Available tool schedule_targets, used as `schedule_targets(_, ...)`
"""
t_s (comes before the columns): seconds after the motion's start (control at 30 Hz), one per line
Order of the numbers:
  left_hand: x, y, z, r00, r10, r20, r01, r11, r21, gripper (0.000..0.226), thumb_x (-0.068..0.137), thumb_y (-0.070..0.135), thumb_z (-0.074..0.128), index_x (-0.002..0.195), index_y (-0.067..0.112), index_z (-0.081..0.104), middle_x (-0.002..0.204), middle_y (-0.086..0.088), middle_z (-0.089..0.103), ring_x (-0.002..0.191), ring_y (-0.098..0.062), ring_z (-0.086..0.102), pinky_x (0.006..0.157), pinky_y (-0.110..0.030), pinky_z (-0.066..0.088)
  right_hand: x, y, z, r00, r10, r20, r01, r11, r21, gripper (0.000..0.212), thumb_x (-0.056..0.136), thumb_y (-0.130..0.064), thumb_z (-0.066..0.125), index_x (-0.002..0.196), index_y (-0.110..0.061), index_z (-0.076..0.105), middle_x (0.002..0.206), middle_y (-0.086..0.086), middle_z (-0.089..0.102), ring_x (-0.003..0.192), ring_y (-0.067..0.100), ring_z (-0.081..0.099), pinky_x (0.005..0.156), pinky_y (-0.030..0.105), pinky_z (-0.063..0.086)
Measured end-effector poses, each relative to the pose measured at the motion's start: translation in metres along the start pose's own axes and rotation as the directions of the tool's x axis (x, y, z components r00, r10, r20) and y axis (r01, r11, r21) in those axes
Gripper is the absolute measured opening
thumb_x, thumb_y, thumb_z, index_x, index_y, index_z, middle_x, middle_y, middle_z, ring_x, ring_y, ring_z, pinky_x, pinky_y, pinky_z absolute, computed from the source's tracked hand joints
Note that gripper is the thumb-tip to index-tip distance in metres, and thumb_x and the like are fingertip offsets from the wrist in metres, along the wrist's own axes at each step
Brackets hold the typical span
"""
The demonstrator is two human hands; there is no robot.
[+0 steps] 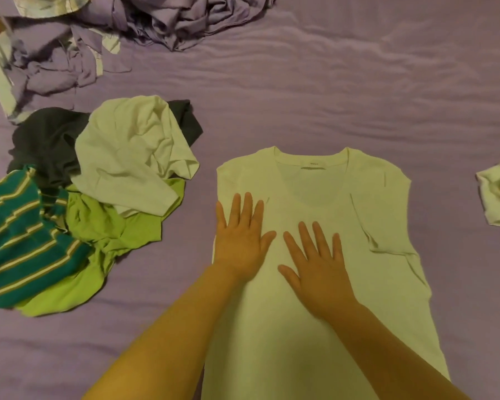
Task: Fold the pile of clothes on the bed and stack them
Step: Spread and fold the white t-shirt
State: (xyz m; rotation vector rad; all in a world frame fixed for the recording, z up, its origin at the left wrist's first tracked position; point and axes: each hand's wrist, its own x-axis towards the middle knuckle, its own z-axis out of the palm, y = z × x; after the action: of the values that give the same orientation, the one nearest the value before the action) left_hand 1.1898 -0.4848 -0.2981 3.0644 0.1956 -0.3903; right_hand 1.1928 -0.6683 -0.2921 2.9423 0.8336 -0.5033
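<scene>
Head view: left hand (241, 241) and right hand (318, 267) are both lying flat with fingers spread on the white shirt (315, 327), probably smoothing it for folding. Sleeves are apparently tucked in. Unfolded pile (93, 197) is lying left of the left hand.

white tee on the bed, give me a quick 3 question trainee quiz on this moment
1. True or false: both hands lie flat, fingers straight, on the white T-shirt.
2. Which garment lies on top of the unfolded pile? A) teal striped B) white C) bright green
3. Fill in: the T-shirt's sleeves are folded ____ over its body.

Key
1. True: the left hand and right hand press it flat.
2. B: the crumpled white shirt tops the pile.
3. Inward.
</scene>
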Motion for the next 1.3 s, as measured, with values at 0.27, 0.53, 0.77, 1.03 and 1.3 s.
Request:
schedule_targets(0.27,-0.159,0.075,0.004,0.964,0.249,0.095,-0.245,0.968,-0.048,0.057,0.094,0.054,0.032,0.136,0.02,0.05,0.144,-0.007,0.046,0.135,-0.028,0.039,0.109,-0.059,0.029,-0.13,-0.001,-0.009,0.978,-0.018,0.21,0.005,0.998,0.059,0.074,0.096,-0.054,0.0,0.133,-0.018,0.053,0.14,0.013,0.048,0.129,0.034,0.045,0.109,0.044,0.009)
schedule_targets(0.53,-0.285,0.117,0.017,0.921,0.321,0.222,-0.276,0.938,-0.209,0.042,0.09,0.043,0.054,0.129,0.026,0.054,0.154,-0.008,0.027,0.144,-0.028,0.02,0.116,-0.047,0.011,-0.264,0.016,0.022,0.942,-0.114,0.315,0.088,0.991,0.097,0.068,0.086,-0.052,0.056,0.146,-0.032,0.03,0.157,0.011,0.012,0.144,0.035,0.011,0.116,0.047,0.002)
schedule_targets(0.77,-0.325,0.135,0.038,0.944,0.203,0.262,-0.147,0.965,-0.216,0.035,0.093,0.032,0.051,0.126,0.022,0.049,0.159,-0.002,0.008,0.146,-0.023,0.001,0.118,-0.041,0.002,-0.312,0.021,0.054,0.964,-0.107,0.242,0.057,0.977,0.205,0.062,0.096,-0.043,0.043,0.149,-0.038,0.01,0.158,0.0,-0.014,0.145,0.022,-0.015,0.115,0.036,-0.011)
schedule_targets(1.03,-0.319,0.135,0.041,0.971,0.146,0.191,-0.118,0.981,-0.152,0.031,0.095,0.027,0.045,0.119,0.009,0.055,0.152,-0.011,0.026,0.139,-0.024,0.025,0.111,-0.033,0.023,-0.306,0.016,0.053,0.997,-0.077,-0.012,0.078,0.985,0.156,0.041,0.047,-0.021,0.094,0.085,-0.021,0.076,0.099,0.011,0.071,0.096,0.035,0.067,0.078,0.047,0.055)
schedule_targets(1.3,-0.29,0.12,0.014,0.979,0.043,0.199,0.057,0.881,-0.47,0.028,0.101,0.034,0.037,0.102,0.014,0.057,0.097,-0.005,0.063,0.088,-0.025,0.056,0.071,-0.034,0.041,-0.273,0.034,0.036,0.993,-0.103,0.052,0.076,0.924,0.376,0.04,0.094,-0.056,0.036,0.112,-0.027,0.057,0.108,-0.008,0.061,0.104,0.019,0.052,0.08,0.03,0.035)
